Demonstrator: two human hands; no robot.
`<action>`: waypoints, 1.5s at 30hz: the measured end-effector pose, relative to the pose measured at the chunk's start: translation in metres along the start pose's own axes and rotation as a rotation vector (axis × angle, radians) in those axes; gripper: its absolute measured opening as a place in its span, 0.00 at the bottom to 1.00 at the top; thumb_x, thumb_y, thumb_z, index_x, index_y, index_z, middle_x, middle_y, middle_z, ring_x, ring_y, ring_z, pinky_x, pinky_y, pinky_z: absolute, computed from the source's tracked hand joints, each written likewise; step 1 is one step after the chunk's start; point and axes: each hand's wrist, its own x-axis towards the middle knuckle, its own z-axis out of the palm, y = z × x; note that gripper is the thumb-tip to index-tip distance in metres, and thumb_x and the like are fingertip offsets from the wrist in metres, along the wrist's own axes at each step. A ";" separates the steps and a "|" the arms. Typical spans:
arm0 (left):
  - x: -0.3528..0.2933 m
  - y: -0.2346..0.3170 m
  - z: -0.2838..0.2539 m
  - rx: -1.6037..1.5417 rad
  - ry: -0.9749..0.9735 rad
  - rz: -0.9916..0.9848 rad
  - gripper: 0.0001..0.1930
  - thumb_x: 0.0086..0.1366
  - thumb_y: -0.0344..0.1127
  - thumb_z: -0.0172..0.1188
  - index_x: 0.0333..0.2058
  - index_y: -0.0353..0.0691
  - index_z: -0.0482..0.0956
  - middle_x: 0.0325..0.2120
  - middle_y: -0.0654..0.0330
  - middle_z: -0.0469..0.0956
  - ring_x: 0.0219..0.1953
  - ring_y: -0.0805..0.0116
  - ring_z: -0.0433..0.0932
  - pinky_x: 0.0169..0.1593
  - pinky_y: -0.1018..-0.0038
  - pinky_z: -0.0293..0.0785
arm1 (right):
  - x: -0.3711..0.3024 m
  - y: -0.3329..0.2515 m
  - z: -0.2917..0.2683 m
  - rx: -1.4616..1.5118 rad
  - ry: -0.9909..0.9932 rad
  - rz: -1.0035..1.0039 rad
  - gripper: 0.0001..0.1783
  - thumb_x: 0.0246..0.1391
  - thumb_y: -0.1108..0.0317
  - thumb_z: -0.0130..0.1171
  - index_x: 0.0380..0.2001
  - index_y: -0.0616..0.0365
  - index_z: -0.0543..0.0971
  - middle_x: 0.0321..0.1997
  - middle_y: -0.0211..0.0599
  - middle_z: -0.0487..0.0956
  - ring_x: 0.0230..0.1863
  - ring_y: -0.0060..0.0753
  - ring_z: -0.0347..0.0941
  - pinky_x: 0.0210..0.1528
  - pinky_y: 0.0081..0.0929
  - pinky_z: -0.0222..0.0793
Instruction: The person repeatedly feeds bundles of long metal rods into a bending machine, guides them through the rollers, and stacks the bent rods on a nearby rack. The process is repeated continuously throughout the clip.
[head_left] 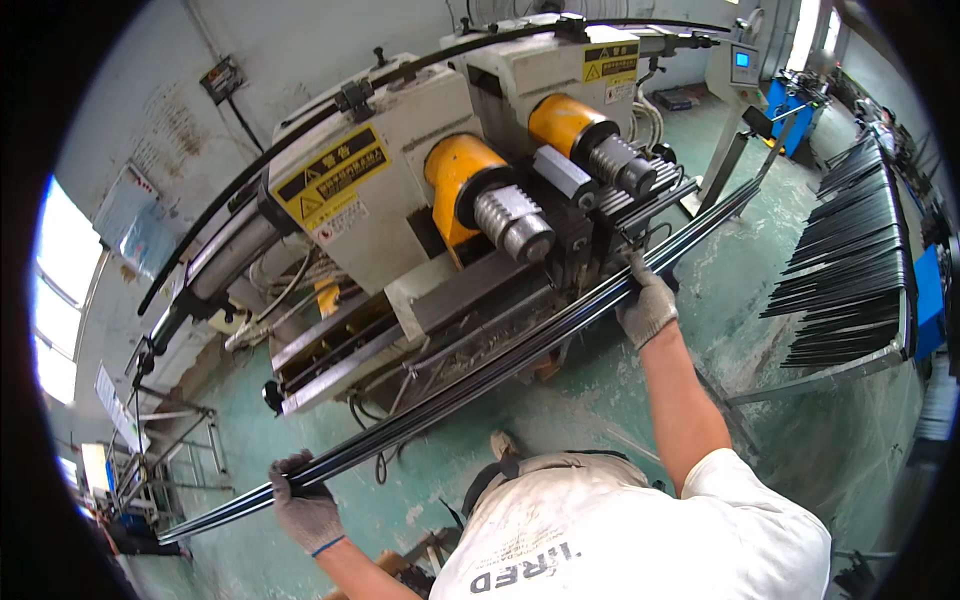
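Observation:
A bundle of long, thin dark metal tubes (pixel 450 388) stretches slantwise in front of me, from the lower left up to the right. Gripping it near its left end is my left hand (pixel 306 508), in a grey knit glove with darkened fingers. Farther along, my right hand (pixel 650 306), gloved the same way, is closed around the bundle beside the machine's front. Behind the tubes stands a large pale machine (pixel 400 200) with two orange housings (pixel 463 180), each carrying a ribbed metal roller (pixel 513 222). Several short tubes (pixel 650 195) lie on the machine near my right hand.
At right, a rack (pixel 850 370) holds many dark rods. A control panel (pixel 741 62) with a blue screen stands at the back right. A metal frame (pixel 190 450) is at the left. Green floor (pixel 260 440) runs under the bundle, and a blue machine (pixel 790 110) is farther off.

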 end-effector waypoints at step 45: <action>0.145 -0.153 0.043 -0.163 0.298 -0.207 0.19 0.84 0.41 0.55 0.60 0.33 0.82 0.60 0.49 0.84 0.64 0.52 0.81 0.73 0.53 0.74 | 0.100 0.050 0.076 -0.211 0.211 -0.193 0.19 0.70 0.51 0.66 0.48 0.56 0.87 0.43 0.31 0.84 0.40 0.30 0.80 0.45 0.34 0.76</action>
